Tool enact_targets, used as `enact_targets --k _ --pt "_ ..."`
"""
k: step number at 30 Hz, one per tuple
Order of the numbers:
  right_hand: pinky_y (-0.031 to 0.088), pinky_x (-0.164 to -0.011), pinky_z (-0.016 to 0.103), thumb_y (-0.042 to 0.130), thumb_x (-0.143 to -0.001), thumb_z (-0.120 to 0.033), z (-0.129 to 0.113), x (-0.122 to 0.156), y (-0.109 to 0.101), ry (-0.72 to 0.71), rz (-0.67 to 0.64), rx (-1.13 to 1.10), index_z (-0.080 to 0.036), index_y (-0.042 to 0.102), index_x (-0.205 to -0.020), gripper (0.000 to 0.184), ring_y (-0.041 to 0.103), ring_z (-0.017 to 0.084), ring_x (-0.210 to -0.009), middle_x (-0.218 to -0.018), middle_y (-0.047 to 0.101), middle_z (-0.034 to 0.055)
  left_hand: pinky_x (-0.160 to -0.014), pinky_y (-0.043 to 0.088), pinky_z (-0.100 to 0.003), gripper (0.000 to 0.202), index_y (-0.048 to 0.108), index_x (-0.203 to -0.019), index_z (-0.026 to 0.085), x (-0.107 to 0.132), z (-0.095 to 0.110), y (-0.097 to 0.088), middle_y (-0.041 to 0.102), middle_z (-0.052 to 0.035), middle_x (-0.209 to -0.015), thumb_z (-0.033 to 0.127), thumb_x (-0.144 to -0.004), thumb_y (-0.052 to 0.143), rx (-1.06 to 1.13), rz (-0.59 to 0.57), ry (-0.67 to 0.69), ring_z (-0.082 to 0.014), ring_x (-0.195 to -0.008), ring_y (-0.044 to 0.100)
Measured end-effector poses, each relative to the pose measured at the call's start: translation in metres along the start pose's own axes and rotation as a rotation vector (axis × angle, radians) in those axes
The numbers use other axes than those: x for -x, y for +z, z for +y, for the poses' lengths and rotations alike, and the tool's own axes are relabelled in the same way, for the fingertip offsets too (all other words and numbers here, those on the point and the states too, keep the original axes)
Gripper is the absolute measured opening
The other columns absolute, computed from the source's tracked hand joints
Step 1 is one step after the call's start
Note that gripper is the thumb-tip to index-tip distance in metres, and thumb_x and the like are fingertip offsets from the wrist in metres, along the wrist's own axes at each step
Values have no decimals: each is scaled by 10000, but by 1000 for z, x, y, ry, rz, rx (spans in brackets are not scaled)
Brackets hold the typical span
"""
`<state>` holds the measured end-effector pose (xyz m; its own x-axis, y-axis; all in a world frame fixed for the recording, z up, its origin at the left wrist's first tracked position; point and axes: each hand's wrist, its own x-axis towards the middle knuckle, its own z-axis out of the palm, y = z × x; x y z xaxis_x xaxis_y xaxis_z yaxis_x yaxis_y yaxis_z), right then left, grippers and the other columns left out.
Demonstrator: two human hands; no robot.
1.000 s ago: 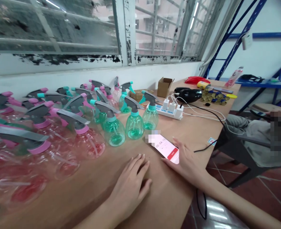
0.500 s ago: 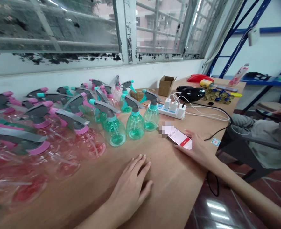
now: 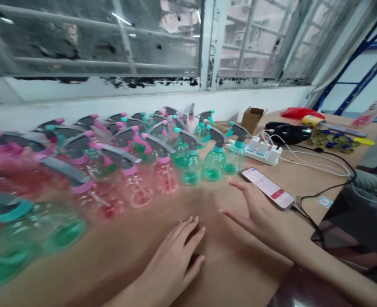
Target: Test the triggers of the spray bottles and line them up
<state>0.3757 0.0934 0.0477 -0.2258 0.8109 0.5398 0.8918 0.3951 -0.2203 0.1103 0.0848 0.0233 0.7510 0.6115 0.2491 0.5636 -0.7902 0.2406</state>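
My left hand [image 3: 175, 258] lies flat and open on the wooden table [image 3: 226, 273], fingers stretched forward. My right hand [image 3: 257, 209] hovers open just above the table, fingers apart, holding nothing. A phone [image 3: 268, 187] with a lit white screen and red button lies on the table just right of that hand, a black cable plugged into its near end. Nearest the right fingertips stand green spray bottles [image 3: 214, 164] with teal triggers.
Several pink and green spray bottles [image 3: 133, 170] fill the table's left and back along the window wall. A white power strip [image 3: 261, 151] with chargers, a black device [image 3: 286, 132], a small cardboard box [image 3: 251, 117] and cables lie at the right. A seated person's grey clothing [image 3: 372, 183] is at far right.
My right hand has let go of the phone, which now lies on the table, and moved left of it. The view has swung left, showing more bottles. My left hand has stayed put.
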Motion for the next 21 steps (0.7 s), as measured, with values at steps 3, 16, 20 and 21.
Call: enact_targets --k 3,16,20,21 --pt "499 -951 497 580 -908 -391 -63 -26 18 -162 -41 -184 -172 384 -1307 495 575 301 -1144 -1209 592 166 -1006 476 -489 459 456 -1384 220 55 -11 -22 524 -110 -1411 201 -931 524 -18 79 -100 -295 -1268 520" --pt "513 -955 420 583 -906 -250 -334 -78 99 -672 -456 -783 -167 548 -1152 262 599 227 -1119 -1187 624 122 -550 577 -373 327 507 -998 233 329 -57 -153 604 -50 -961 532 -876 560 -20 909 -1118 -244 -709 685" --pt "522 -918 383 578 -897 -205 -388 -78 105 -744 -479 -888 -169 598 -1047 156 622 207 -1046 -1094 650 94 -864 527 -502 589 426 -1170 218 352 -81 -180 474 -132 -1278 556 -767 690 -98 936 -1176 -378 -1186 512" --pt "520 -917 374 578 -893 -191 -397 -76 107 -755 -484 -912 -169 609 -1017 130 625 201 -1033 -1071 653 88 -940 484 -505 585 421 -1196 215 351 -87 -183 464 -126 -1310 510 -779 705 -84 876 -1159 -377 -1240 466"
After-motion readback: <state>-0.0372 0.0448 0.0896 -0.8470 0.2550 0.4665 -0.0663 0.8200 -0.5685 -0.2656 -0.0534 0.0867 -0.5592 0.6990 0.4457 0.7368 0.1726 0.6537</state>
